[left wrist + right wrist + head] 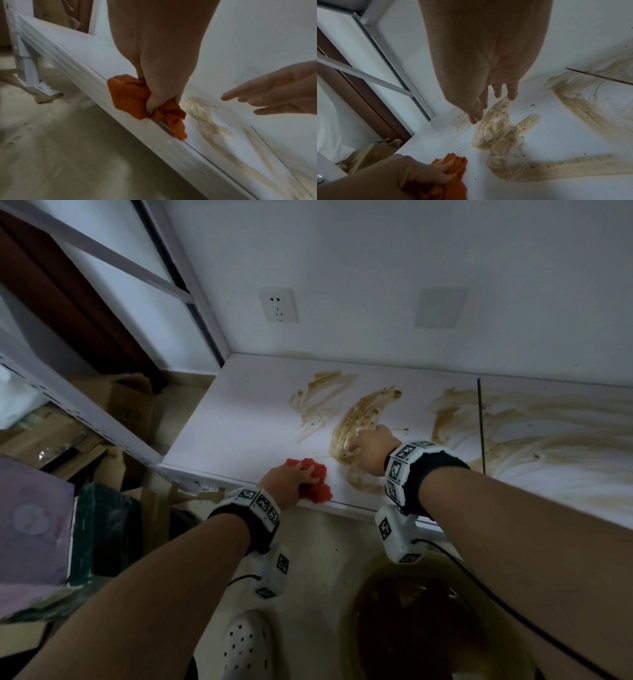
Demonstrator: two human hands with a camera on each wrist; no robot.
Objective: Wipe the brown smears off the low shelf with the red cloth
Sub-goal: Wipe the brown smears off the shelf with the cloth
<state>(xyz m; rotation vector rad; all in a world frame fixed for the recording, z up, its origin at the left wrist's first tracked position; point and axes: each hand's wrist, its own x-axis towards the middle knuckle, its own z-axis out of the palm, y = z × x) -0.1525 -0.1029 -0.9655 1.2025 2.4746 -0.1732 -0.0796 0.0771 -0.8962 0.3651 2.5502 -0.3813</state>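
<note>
Red cloth bunched under left hand, fingers curled round it, at shelf's near edge. Nearest brown smear starts just right of cloth, long axis running from that hand toward wall. Left hand nearer by far for wiping; sweep goes rightward and away. Right hand empty, fingers extended and loosely spread over same smear; probably hovering, contact unclear. Further smears lie beyond right hand, rightward.

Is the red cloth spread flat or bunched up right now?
Bunched up. The red cloth sits crumpled at the white low shelf's front edge, gripped in the left hand, with folds showing in the left wrist view.
</note>
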